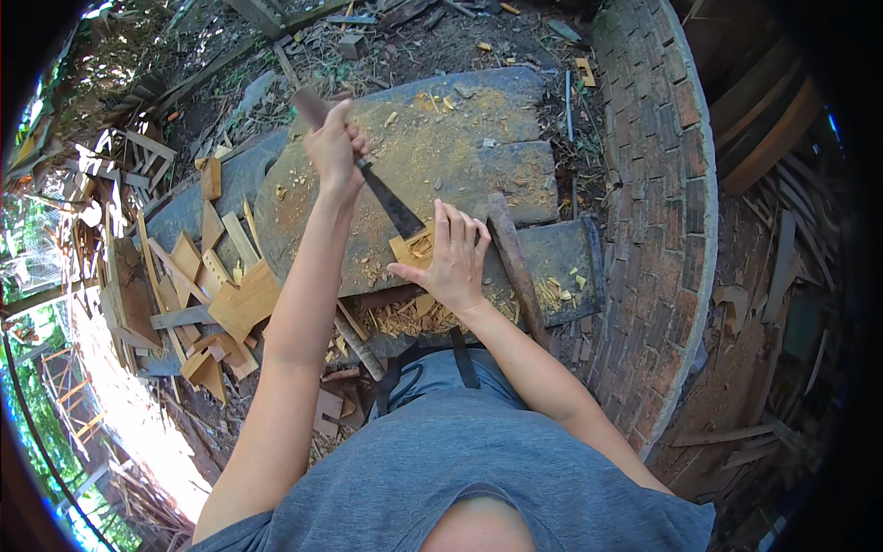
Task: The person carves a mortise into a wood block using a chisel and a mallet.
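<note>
My left hand grips the handle of a long, dark, wide-bladed tool, held at a slant with its lower end at a small yellow wooden piece. My right hand holds that piece against the worn stone slab, thumb and fingers around it, partly hiding it. The piece has a roughly cut hollow. Just right of my right hand lies a long, weathered wooden stick. Pale chips and shavings are scattered around and under my hands.
Loose offcuts and boards are piled at the left. A round stick lies near my body. A curved brick wall runs along the right, with more scrap wood beyond it. Dirt and debris lie behind the slab.
</note>
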Available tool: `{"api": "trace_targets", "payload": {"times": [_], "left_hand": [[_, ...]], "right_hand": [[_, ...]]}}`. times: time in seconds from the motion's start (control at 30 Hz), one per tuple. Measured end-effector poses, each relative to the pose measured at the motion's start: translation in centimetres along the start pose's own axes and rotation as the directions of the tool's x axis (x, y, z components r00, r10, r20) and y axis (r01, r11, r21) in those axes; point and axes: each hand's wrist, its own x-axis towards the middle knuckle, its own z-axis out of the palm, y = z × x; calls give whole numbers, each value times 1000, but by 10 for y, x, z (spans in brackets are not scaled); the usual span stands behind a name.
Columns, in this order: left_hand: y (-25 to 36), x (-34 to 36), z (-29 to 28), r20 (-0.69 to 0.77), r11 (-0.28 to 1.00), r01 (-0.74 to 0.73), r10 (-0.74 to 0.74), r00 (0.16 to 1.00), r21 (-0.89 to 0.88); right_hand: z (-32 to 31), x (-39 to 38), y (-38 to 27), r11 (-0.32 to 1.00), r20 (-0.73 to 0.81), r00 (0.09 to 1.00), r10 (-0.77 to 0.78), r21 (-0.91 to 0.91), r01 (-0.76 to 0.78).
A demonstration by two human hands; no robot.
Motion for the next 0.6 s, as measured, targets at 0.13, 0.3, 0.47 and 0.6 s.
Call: {"api": "trace_targets", "payload": {"times": [0.13, 0.3, 0.47, 0.6], "left_hand": [[13, -26, -34, -140, 990, -107, 93, 986, -93], [18, -62, -66, -312, 919, -280, 190, 931, -276], [38, -81, -67, -239, 912, -299, 236, 942, -280], [60, -79, -57, -60, 891, -374, 371, 927, -257]], "right_hand": [[-1, -2, 3, 999, -38, 999, -18, 28, 19], [-11, -21, -6, 997, 55, 997, 53, 57, -56], [-13, -13, -8, 985, 107, 992, 63, 154, -79], [-28, -1, 4, 987, 212, 977, -17, 160, -18]]}}
